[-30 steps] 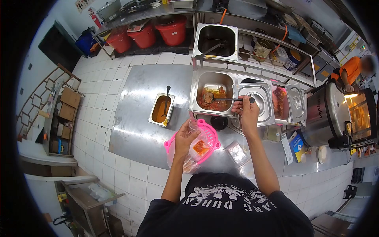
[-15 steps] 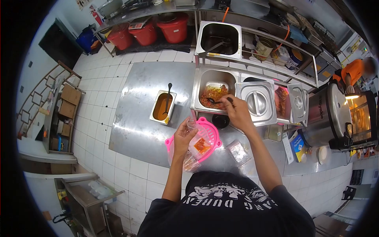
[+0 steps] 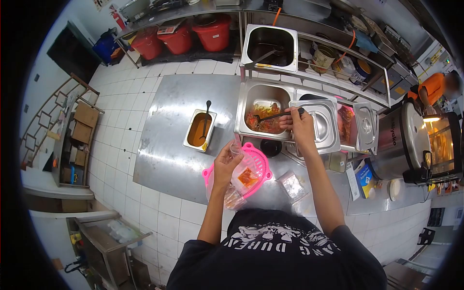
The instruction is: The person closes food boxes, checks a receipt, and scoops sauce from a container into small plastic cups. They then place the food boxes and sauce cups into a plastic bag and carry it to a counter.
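Observation:
My right hand [image 3: 298, 126] is closed round the handle of a black spoon [image 3: 278, 116]. The spoon's bowl rests in a chunky red and yellow sauce [image 3: 263, 124] inside a deep steel pan [image 3: 245, 92]. Over a pink basket [image 3: 265, 164], my left hand [image 3: 225, 163] pinches a small clear plastic bag [image 3: 236, 146] with its mouth upward. Lying in the basket are a clear packet of red-orange sauce [image 3: 248, 178] and more clear plastic bags [image 3: 233, 198].
Left of the pan is a smaller steel container [image 3: 189, 140] of brown sauce with a black ladle. A steel lid [image 3: 328, 126] lies right of the pan, under my right forearm. Clear packets [image 3: 292, 187] lie on the steel table [image 3: 164, 116]. A person in orange [image 3: 431, 89] stands far right.
My right hand has shifted right and slightly up, with the spoon's handle now lying flatter across the pan. The bag in my left hand stands a little taller.

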`<state>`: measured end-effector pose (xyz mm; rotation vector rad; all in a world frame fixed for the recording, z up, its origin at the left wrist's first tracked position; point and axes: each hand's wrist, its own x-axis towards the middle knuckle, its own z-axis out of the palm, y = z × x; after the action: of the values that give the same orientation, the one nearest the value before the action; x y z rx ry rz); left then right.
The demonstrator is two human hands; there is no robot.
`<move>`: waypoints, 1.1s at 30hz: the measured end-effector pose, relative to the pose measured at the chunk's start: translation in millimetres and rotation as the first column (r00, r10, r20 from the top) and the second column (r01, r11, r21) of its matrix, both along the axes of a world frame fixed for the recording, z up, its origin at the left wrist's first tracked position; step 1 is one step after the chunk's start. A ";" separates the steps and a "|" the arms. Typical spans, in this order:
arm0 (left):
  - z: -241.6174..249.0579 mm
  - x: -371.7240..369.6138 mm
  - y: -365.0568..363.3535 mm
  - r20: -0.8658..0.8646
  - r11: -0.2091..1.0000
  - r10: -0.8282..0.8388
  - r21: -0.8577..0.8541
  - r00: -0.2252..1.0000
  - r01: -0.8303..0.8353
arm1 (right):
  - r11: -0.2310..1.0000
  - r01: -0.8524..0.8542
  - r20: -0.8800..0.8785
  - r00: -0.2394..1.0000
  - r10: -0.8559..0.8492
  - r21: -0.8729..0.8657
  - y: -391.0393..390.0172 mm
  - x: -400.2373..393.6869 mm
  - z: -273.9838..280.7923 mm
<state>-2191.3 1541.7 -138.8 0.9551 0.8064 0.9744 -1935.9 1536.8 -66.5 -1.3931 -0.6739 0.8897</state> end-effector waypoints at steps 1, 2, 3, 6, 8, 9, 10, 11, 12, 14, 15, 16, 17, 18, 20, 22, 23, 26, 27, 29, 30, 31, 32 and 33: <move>0.2 0.3 0.2 0.006 1.000 0.005 -0.002 1.000 -0.005 | 1.000 0.014 -0.038 0.999 -0.013 0.012 -0.9 4.3 -0.3; 1.7 0.9 0.0 0.000 1.000 0.013 -0.004 1.000 -0.013 | 0.999 0.027 -0.075 0.997 -0.025 0.025 -1.2 8.1 0.6; 4.2 1.1 -0.8 -0.007 1.000 0.020 -0.006 1.000 -0.020 | 0.999 0.034 -0.104 0.994 -0.031 0.030 -3.7 11.0 1.4; 3.2 0.8 -2.0 -0.018 1.000 0.023 -0.005 1.000 -0.023 | 0.991 0.076 -0.169 0.984 -0.056 0.109 -8.0 21.0 -1.8; 3.4 1.0 -2.4 -0.015 1.000 0.024 -0.004 1.000 -0.024 | 0.989 0.097 -0.190 0.979 -0.075 0.110 -11.3 22.9 -1.8; 4.9 2.0 -2.7 -0.010 1.000 0.025 -0.004 1.000 -0.026 | 0.988 0.105 -0.198 0.977 -0.082 0.111 -13.3 24.2 -2.7; 6.3 2.7 -3.1 -0.006 1.000 0.026 -0.005 1.000 -0.026 | 0.987 0.114 -0.207 0.974 -0.090 0.111 -15.7 25.6 -3.8; 7.2 3.2 -3.0 0.002 1.000 0.024 -0.005 1.000 -0.024 | 0.985 0.125 -0.207 0.973 -0.098 0.120 -16.9 28.1 -5.2; 8.1 3.0 -3.1 0.009 1.000 0.022 -0.006 1.000 -0.022 | 0.983 0.135 -0.208 0.972 -0.106 0.128 -18.0 30.4 -7.1; 9.1 3.4 -2.7 0.009 1.000 0.022 -0.008 1.000 -0.021 | 0.978 0.154 -0.205 0.971 -0.124 0.139 -19.7 31.0 -6.0; 9.1 4.6 -2.4 0.003 1.000 0.021 -0.010 1.000 -0.021 | 0.976 0.164 -0.199 0.971 -0.134 0.142 -21.0 31.7 -4.6; 9.3 5.9 -2.0 -0.003 1.000 0.022 -0.012 1.000 -0.022 | 0.974 0.172 -0.193 0.971 -0.143 0.145 -21.7 32.3 -2.9; 9.9 6.4 -2.1 -0.004 1.000 0.020 -0.006 1.000 -0.020 | 0.976 0.166 -0.198 0.971 -0.136 0.144 -22.1 32.7 -2.5; 11.0 6.3 -2.1 -0.006 1.000 0.019 0.000 1.000 -0.019 | 0.977 0.160 -0.205 0.970 -0.129 0.143 -22.1 32.4 -2.4; 13.6 7.4 -1.6 -0.007 1.000 0.016 0.008 1.000 -0.016 | 0.975 0.173 -0.195 0.970 -0.144 0.142 -22.9 32.4 -0.9; 15.6 8.5 -1.5 -0.005 1.000 0.020 0.012 1.000 -0.020 | 0.969 0.205 -0.161 0.970 -0.182 0.141 -23.7 30.2 1.6; 15.4 7.6 -1.8 -0.009 1.000 0.024 0.015 1.000 -0.024 | 0.972 0.194 -0.144 0.974 -0.174 0.134 -24.5 27.9 2.7; 14.1 7.2 -0.4 -0.013 0.999 0.033 0.029 0.999 -0.032 | 0.976 0.183 -0.098 0.980 -0.172 0.121 -28.7 19.9 6.4; 13.0 6.8 -0.9 -0.010 0.999 0.038 0.035 0.999 -0.038 | 0.974 0.190 -0.086 0.980 -0.180 0.121 -30.9 15.0 6.6; 14.7 6.3 2.7 -0.011 0.998 0.054 0.043 0.998 -0.053 | 0.973 0.192 -0.090 0.979 -0.181 0.130 -36.4 2.3 7.1; 16.4 6.3 2.6 -0.012 0.997 0.061 0.044 0.998 -0.061 | 0.973 0.188 -0.098 0.980 -0.175 0.135 -40.0 -5.4 6.0; 17.9 6.3 2.4 -0.013 0.997 0.068 0.044 0.998 -0.068 | 0.973 0.183 -0.104 0.980 -0.170 0.140 -43.3 -13.1 4.7; 19.7 6.5 3.4 -0.030 0.995 0.080 0.069 0.996 -0.077 | 0.973 0.179 -0.110 0.980 -0.164 0.144 -46.4 -19.6 3.0; 22.0 7.6 5.6 -0.046 0.992 0.090 0.093 0.995 -0.086 | 0.982 0.155 -0.097 0.985 -0.144 0.111 -49.3 -24.1 0.8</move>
<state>-2183.7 1547.2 -116.8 1.0327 0.8579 1.0747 -1960.0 1487.6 -65.7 -1.2736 -0.5386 0.7749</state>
